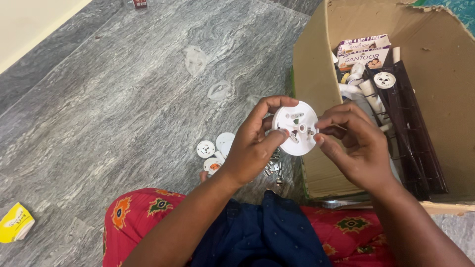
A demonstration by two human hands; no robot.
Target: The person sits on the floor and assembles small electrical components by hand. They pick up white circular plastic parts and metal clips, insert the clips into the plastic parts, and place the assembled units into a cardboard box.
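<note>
Head view. Landmark: open cardboard box [316,64] standing on the grey stone floor [123,99], right part of frame.

Left hand [255,143]: closed on the round white plastic disc [296,127]. Fingers curl over the disc's upper left rim; the thumb lies across its face from the lower left. Firm hold, disc held up in the air just in front of the box's near left wall, its ribbed inner face with small metal contacts turned toward the camera.

Right hand [356,143]: fingers bunched narrow, thumb and forefinger tips pinched at the disc's right edge, touching it. Whether a small part sits between the fingertips cannot be told.

Left of the box, on the floor below the held disc: a few smaller round white pieces [213,152] grouped close, and just beside them, nearer the box, a little heap of small metal clips [274,167].

Farther left of the box, well apart: two clear plastic wrappers [195,59] lying flat on the floor. Far left, near the lower frame edge: a crumpled yellow packet [14,223].

Inside the box: white plastic parts [385,80], a dark slatted rack [410,133] leaning lengthwise, and two small printed cartons [363,52] at the back.

Bottom of frame: the person's lap, red patterned cloth [133,217] with dark blue fabric between.
</note>
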